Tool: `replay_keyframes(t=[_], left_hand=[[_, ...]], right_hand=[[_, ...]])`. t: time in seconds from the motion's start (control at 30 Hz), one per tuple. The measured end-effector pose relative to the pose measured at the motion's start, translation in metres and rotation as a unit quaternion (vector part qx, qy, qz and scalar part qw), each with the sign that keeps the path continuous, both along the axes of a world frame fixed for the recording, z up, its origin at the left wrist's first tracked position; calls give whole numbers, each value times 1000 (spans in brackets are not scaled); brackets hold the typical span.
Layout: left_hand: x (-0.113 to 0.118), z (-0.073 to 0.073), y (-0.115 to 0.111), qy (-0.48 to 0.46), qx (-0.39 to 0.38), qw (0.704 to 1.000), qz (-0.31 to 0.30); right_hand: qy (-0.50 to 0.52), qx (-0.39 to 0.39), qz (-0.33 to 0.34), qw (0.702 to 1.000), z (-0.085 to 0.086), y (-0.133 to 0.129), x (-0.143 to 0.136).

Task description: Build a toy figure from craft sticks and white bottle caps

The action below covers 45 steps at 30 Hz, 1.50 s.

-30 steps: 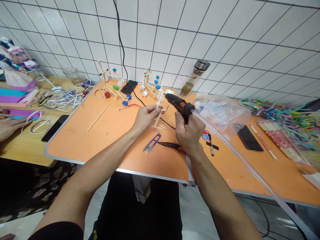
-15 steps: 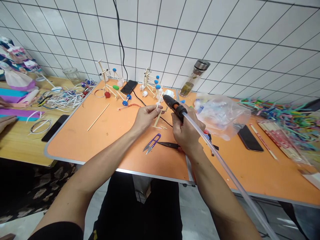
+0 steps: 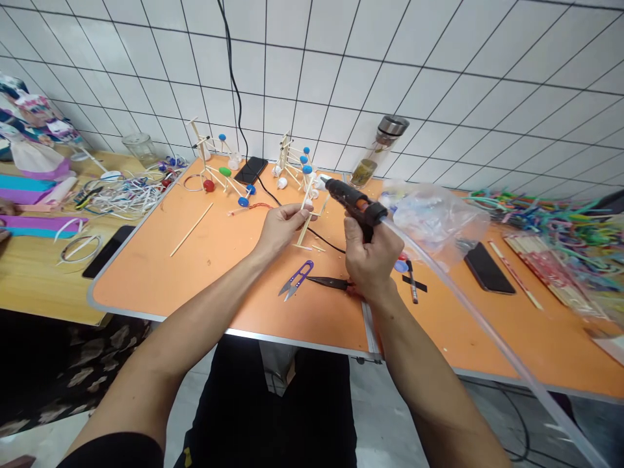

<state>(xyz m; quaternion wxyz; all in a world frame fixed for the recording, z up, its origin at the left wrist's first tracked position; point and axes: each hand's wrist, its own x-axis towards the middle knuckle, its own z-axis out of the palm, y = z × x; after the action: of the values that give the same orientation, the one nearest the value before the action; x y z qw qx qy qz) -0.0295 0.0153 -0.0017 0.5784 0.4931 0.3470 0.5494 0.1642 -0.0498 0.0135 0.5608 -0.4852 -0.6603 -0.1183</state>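
Observation:
My left hand (image 3: pixel 285 227) pinches a small frame of thin wooden sticks (image 3: pixel 303 235) above the orange table. One stick points up past my fingertips. My right hand (image 3: pixel 373 250) is wrapped round a black hot glue gun (image 3: pixel 347 195), with a long clear glue stick (image 3: pixel 468 344) trailing from its back. The gun's nozzle is a little to the right of the upright stick, apart from it. Below the hands lie purple thread snips (image 3: pixel 296 281) and a dark pointed tool (image 3: pixel 329 282), its rear end hidden by my right hand.
Stick models with coloured balls (image 3: pixel 225 171) stand at the back beside a phone (image 3: pixel 251 170). A glass bottle (image 3: pixel 373 153) and a plastic bag (image 3: pixel 433 218) are behind my right hand. A black cable (image 3: pixel 236 84) crosses the table. A co-worker's hand (image 3: pixel 4 224) shows far left.
My right hand has drawn the glue gun right, away from the upright stick. My left hand has barely moved and keeps the stick frame.

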Motion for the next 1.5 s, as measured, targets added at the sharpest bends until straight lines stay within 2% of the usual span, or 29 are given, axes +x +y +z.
replay_keyframes(t=[0.13,0.3,0.5,0.63,1.07,1.5], left_hand=[[-2,2,0,-11,-14,1000,-10],[-3,6,-2,-32,-30,998,-35],[0,12,-8,-63,-53,995,-57],[2,13,-11,-48,-54,995,-71],[8,9,-13,-22,-69,994,-84],[9,7,-13,-20,-68,993,-94]], right_hand=[[129,-6,12,992,0,10,6],[275,-61,90,955,3,24,12],[377,-132,159,903,-3,35,16],[423,-180,182,869,-4,34,9],[475,-241,211,820,0,32,-6],[451,-228,218,835,-5,30,-9]])
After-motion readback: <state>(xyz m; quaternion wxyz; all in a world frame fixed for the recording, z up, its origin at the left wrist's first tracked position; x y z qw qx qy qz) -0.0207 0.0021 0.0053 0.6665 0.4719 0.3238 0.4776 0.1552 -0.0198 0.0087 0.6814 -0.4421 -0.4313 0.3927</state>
